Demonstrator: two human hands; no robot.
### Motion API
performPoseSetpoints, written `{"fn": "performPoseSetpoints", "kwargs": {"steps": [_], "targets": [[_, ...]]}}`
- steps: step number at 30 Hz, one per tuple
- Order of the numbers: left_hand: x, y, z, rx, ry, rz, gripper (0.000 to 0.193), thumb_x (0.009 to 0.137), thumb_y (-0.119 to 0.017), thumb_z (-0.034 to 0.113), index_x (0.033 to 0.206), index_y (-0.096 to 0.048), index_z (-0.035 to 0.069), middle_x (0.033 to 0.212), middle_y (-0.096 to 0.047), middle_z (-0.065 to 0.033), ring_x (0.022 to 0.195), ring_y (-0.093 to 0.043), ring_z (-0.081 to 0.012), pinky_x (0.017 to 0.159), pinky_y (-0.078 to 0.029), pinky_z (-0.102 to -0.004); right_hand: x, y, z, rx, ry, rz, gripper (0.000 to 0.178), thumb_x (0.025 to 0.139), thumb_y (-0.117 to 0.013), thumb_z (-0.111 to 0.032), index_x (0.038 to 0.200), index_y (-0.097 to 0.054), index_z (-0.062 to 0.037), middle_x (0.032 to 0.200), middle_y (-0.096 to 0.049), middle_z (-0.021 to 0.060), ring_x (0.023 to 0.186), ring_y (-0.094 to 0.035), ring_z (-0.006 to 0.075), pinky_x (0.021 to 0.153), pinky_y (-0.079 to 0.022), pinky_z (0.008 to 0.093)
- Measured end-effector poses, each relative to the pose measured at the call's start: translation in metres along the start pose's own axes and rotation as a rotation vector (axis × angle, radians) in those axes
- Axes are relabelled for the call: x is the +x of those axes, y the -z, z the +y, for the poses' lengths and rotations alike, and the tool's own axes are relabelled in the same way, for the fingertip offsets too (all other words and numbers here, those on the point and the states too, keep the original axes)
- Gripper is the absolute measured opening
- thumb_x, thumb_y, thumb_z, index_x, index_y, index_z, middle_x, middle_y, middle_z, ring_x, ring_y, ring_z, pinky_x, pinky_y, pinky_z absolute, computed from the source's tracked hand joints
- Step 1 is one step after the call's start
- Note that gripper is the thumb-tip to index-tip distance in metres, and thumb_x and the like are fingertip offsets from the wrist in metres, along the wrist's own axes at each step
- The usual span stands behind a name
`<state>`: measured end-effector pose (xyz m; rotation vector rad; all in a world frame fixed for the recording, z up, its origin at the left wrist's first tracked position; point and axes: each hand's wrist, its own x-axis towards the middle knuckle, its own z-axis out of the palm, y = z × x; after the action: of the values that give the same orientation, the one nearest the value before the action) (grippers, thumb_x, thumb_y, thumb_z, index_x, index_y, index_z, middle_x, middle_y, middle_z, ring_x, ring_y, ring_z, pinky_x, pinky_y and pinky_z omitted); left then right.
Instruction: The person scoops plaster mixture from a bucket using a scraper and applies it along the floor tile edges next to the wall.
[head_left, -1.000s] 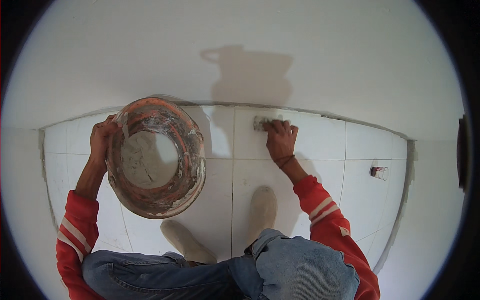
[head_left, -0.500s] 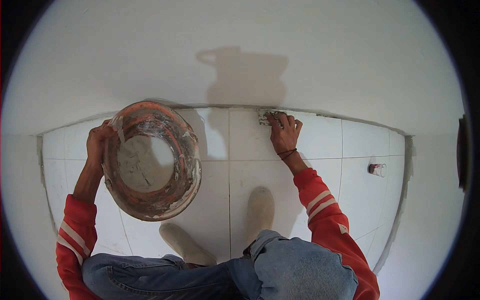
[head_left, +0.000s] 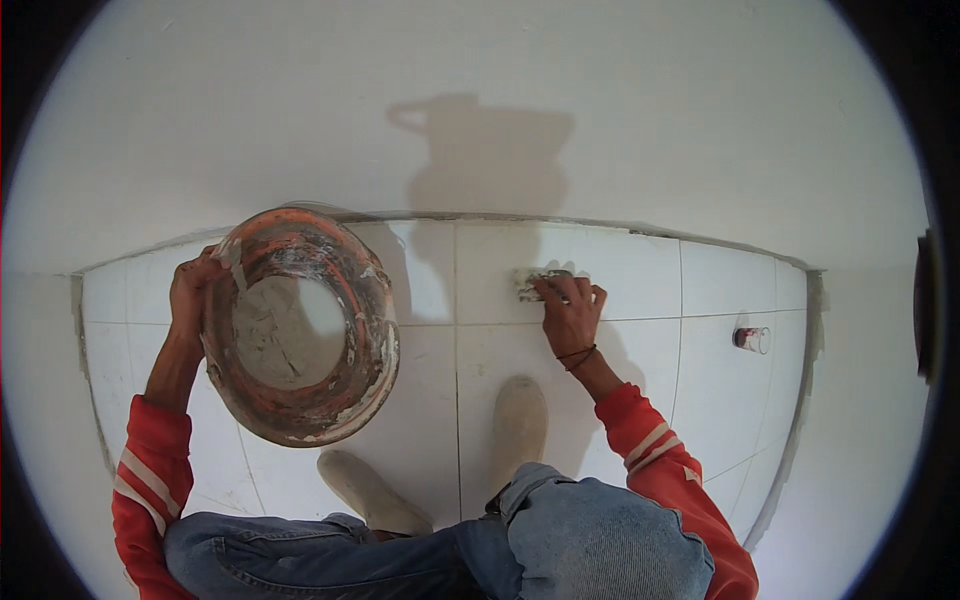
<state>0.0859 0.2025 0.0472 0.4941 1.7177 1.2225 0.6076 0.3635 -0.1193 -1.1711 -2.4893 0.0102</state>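
My left hand (head_left: 192, 288) grips the left rim of a wide, round orange-brown bucket (head_left: 352, 405), crusted with dried material and tipped so its mouth faces me. Grey mortar-like paste (head_left: 272, 335) lies in the bottom of it. My right hand (head_left: 572, 312) is closed on a small flat scraper (head_left: 526, 285) with a grey, smeared surface; my fingers hide its grip. The scraper is over the white floor tiles, a short way back from the foot of the wall. I cannot tell whether it touches the tile.
White floor tiles (head_left: 610, 350) with thin joints run up to a pale wall (head_left: 660, 130), with a rough grey gap along its base. A small glass (head_left: 752, 340) with dark reddish contents lies or stands at the right. My beige boots (head_left: 519, 425) are on the tiles below.
My right hand has drawn the scraper back from the wall's foot toward me. The bucket and my left hand have shifted slightly down and left.
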Motion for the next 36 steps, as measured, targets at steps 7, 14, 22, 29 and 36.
{"fn": "performPoseSetpoints", "kwargs": {"steps": [7, 14, 22, 29, 36], "targets": [[0.005, 0.009, -0.003, -0.044, 0.010, -0.011, 0.041, 0.087, -0.061, 0.020, 0.119, -0.068, -0.004, 0.104, -0.070, -0.0092, 0.086, -0.067, -0.0201, 0.082, -0.055, -0.0353, 0.029, 0.010, 0.081, -0.187, -0.169, 0.136, 0.041, 0.086, -0.074, -0.003, 0.118, -0.079, -0.0271, 0.115, -0.070, -0.0054, 0.108, -0.059, 0.0217, 0.101, -0.037, 0.0468], [0.004, 0.009, 0.002, -0.041, 0.020, -0.024, 0.043, 0.085, -0.061, 0.020, 0.120, -0.068, -0.004, 0.105, -0.070, -0.0105, 0.087, -0.066, -0.0215, 0.083, -0.054, -0.0356, 0.015, -0.001, 0.075, -0.172, -0.143, 0.047, 0.035, 0.085, -0.074, -0.010, 0.115, -0.081, -0.0255, 0.112, -0.069, -0.0034, 0.108, -0.059, 0.0226, 0.099, -0.037, 0.0474], [0.005, 0.004, 0.002, -0.050, 0.024, -0.025, 0.047, 0.085, -0.060, 0.019, 0.125, -0.066, -0.004, 0.106, -0.070, -0.0102, 0.089, -0.066, -0.0227, 0.086, -0.054, -0.0353, -0.012, 0.026, 0.072, -0.136, -0.109, 0.064, 0.040, 0.083, -0.073, -0.005, 0.116, -0.081, -0.0267, 0.112, -0.068, -0.0036, 0.107, -0.059, 0.0222, 0.099, -0.037, 0.0460], [0.004, 0.000, 0.000, -0.097, 0.002, -0.044, 0.042, 0.087, -0.059, 0.019, 0.122, -0.067, -0.003, 0.105, -0.070, -0.0091, 0.088, -0.066, -0.0216, 0.085, -0.054, -0.0358, 0.019, 0.003, 0.108, -0.167, -0.017, 0.203, 0.047, 0.082, -0.079, -0.008, 0.124, -0.078, -0.0282, 0.116, -0.068, -0.0042, 0.108, -0.059, 0.0212, 0.101, -0.036, 0.0470], [0.002, 0.006, 0.002, -0.098, 0.041, -0.050, 0.039, 0.088, -0.059, 0.020, 0.119, -0.068, -0.002, 0.108, -0.069, -0.0098, 0.094, -0.066, -0.0224, 0.089, -0.054, -0.0375, 0.023, -0.006, 0.106, -0.158, -0.008, 0.185, 0.046, 0.082, -0.079, -0.007, 0.122, -0.078, -0.0291, 0.116, -0.067, -0.0043, 0.107, -0.059, 0.0213, 0.101, -0.036, 0.0475]]}}
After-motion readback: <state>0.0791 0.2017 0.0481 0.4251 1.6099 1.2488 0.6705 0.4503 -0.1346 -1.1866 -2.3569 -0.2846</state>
